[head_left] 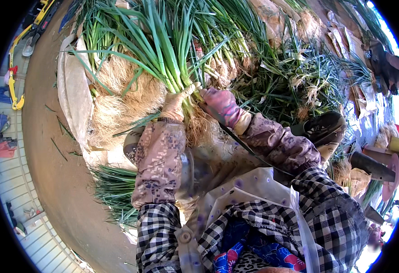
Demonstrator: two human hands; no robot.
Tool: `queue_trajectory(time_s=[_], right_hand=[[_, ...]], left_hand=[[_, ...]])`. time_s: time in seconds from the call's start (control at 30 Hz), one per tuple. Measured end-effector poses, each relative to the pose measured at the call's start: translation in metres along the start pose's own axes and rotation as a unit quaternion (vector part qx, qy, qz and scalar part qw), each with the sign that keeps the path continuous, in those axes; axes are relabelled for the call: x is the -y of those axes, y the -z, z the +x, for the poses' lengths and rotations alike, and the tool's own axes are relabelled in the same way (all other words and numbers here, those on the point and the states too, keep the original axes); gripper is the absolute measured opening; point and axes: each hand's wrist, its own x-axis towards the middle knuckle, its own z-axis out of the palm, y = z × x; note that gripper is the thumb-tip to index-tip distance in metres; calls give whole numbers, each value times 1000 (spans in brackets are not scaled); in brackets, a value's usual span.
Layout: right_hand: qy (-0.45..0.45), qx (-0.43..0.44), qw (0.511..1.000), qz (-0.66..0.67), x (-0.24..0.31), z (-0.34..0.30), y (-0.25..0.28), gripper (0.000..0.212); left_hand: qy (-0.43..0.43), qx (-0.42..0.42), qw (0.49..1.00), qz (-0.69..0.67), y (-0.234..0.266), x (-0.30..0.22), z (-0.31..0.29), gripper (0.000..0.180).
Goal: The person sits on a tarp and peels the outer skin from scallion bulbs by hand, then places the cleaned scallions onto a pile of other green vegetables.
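Note:
My left hand [175, 105], in a tan glove, is closed around the lower stalks of a bunch of green onions [174, 75]. Their long green leaves spread away from me, and the pale, stringy roots [201, 129] hang toward my lap. Beside the stalks, my right hand [220, 107] wears a pink and purple glove with its fingers curled in. A long dark green leaf [246, 147] trails from under that hand toward my right forearm; the exact grip is hidden by the glove.
Root-heavy onions [124, 86] lie on a pale sheet [74, 95] at left. More onions [226, 61] lie ahead, with loose leaves and trimmings [299, 77] at right. A cut green bundle [115, 191] sits by my left forearm. My dark shoe [326, 127] is at right.

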Motion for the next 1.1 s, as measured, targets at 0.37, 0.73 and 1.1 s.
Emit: queue_trajectory(time_s=[0.37,0.73,1.1], right_hand=[[-213,-95,969,79,-203,-80,15,12],[-89,-194,930,301,-108,12,64,33],[-76,269,808,518,-41,97,8,41]], left_hand=[[12,58,973,-221,11,-7,0,23],[72,74,982,-159,8,12,-14,29],[57,74,977,-193,-5,12,-21,26]])
